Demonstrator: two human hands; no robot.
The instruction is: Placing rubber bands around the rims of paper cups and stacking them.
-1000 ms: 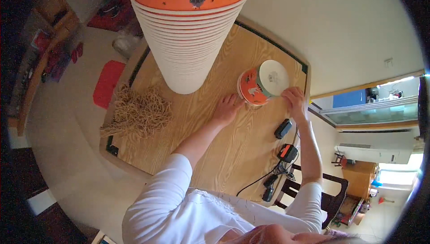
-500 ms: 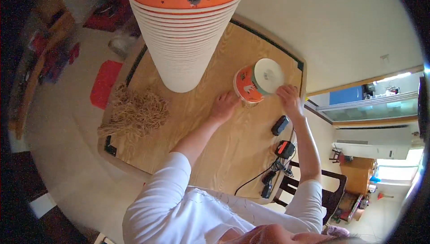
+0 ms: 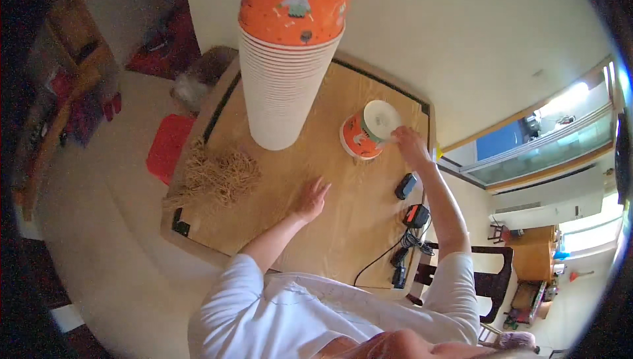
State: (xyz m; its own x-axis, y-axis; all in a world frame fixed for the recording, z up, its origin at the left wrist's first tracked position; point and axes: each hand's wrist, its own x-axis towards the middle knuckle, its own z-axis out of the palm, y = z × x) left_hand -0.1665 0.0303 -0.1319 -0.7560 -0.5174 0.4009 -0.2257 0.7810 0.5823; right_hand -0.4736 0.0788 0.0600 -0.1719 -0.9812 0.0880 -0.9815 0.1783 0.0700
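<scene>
A short orange printed paper bucket (image 3: 359,136) stands upside down on the right part of the table, its pale round base uppermost. My right hand (image 3: 413,148) grips the bucket's upper right edge, with the fingertips partly hidden. Nearer to me, my left hand (image 3: 312,202) hovers over or rests on the wood, fingers apart and holding nothing. Left of the bucket rises a tall stack of nested paper buckets (image 3: 283,95), white rims below and an orange printed one on top. Tangled brown twine (image 3: 221,178) lies left of my left hand.
Along the right edge of the wooden table (image 3: 343,240) lie a black battery-like block (image 3: 405,186), a black and red device (image 3: 416,216) and coiled black cable (image 3: 412,240). A dark chair (image 3: 494,276) stands to the right, a red plastic container (image 3: 169,147) off the left side.
My left hand has drawn back from the bucket toward me and spread its fingers. My right hand stays at the bucket's edge. The whole view has shifted slightly.
</scene>
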